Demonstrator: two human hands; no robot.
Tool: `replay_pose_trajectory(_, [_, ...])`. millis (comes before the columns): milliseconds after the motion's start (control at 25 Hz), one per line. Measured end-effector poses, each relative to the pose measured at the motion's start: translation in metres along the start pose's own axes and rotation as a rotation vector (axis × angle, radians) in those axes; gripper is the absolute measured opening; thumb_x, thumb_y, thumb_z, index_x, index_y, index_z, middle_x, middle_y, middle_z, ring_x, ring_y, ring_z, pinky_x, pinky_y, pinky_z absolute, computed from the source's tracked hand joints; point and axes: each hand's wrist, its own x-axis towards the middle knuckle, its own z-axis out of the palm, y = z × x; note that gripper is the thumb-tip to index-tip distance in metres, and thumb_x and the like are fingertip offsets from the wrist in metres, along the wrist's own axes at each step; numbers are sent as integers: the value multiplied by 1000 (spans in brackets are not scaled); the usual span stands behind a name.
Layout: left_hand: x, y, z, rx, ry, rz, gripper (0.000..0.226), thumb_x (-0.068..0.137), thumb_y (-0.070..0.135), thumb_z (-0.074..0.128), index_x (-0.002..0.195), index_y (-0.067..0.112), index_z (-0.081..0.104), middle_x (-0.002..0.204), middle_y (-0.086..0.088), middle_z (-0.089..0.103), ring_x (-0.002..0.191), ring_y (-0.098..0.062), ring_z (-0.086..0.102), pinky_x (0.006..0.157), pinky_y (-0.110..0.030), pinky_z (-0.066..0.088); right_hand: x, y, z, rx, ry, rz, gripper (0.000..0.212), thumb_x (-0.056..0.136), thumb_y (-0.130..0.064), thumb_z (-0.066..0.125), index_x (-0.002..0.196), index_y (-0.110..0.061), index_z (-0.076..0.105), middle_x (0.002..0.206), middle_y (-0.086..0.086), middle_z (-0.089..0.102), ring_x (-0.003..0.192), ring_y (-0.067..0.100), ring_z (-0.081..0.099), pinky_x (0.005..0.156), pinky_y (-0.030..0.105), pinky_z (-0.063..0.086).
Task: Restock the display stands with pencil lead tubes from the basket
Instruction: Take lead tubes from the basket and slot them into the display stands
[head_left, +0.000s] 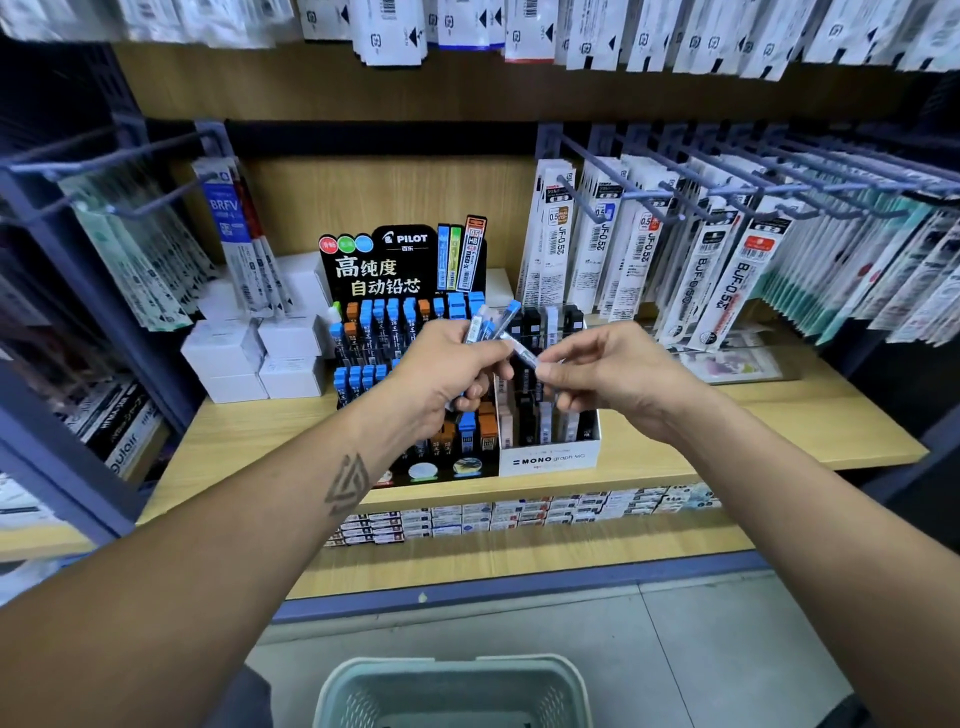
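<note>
gripping a small bundle of blue-capped lead tubes (488, 325), the left hand (441, 374) hovers over the pilot stand (400, 270) while the right hand (608, 374) pinches one clear tube (522, 353) beside the mono stand (550, 457). the basket (452, 691) sits on the floor below. pulling that tube free could loosen the bundle, spilling tubes onto the shelf (779, 415).

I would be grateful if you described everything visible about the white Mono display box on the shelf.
The white Mono display box looks like cardboard, with black "MONO graph MG" lettering on its front. It stands upright on the wooden shelf, touching the black Pilot stand on its left, and holds rows of black and pale tubes.
</note>
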Motion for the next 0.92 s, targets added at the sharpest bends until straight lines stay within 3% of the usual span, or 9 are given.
replay_pose_trajectory(120, [0, 12, -17, -14, 40, 34, 9, 99, 12, 61, 101, 3, 60, 66, -7, 59, 42, -11, 34, 36, -20, 23, 7, -6, 2, 110, 72, -40, 16, 87, 9, 67, 101, 1, 74, 76, 16, 72, 59, 17, 65, 57, 21, 56])
replay_pose_trajectory(320, [-5, 25, -62, -30, 79, 94, 13, 102, 13, 55, 92, 5, 51, 58, -2, 43, 40, -10, 31, 34, -17, 21, 20, -13, 28, 12, 76, -137, 19, 89, 8, 66, 100, -3, 75, 82, 15, 74, 69, 18, 68, 64, 22, 57])
replay_pose_trajectory(480, [-13, 28, -86, -33, 88, 93, 24, 103, 18, 52, 85, 14, 38, 59, -2, 42, 41, -10, 29, 35, -18, 19, 22, -22, 48, -15, 51, -216, 12, 83, 8, 72, 89, -3, 74, 80, 14, 75, 73, 19, 71, 73, 26, 61])
replay_pose_trajectory(640, [-20, 27, -102, -9, 116, 74, 27, 104, 19, 51, 81, 15, 38, 57, -1, 41, 40, -10, 30, 35, -17, 18, 28, -33, 68, -158, 89, -325, 19, 86, 6, 72, 89, -13, 74, 82, 11, 75, 75, 17, 72, 74, 26, 60])
replay_pose_trajectory(840, [-23, 27, -120, -6, 158, 48, 22, 103, 18, 51, 85, 16, 40, 58, -1, 41, 41, -10, 29, 35, -18, 18, 41, -52, 82, -234, 226, -477, 12, 86, -6, 76, 93, -15, 78, 86, -1, 76, 81, 11, 73, 81, 26, 59])
replay_pose_trajectory(920, [-24, 29, -125, 1, 166, 55, 25, 103, 17, 52, 82, 17, 40, 58, -1, 41, 42, -11, 29, 35, -18, 18, 47, -56, 88, -331, 192, -484, 11, 86, -9, 77, 93, -17, 79, 83, -4, 76, 80, 9, 73, 84, 29, 60])
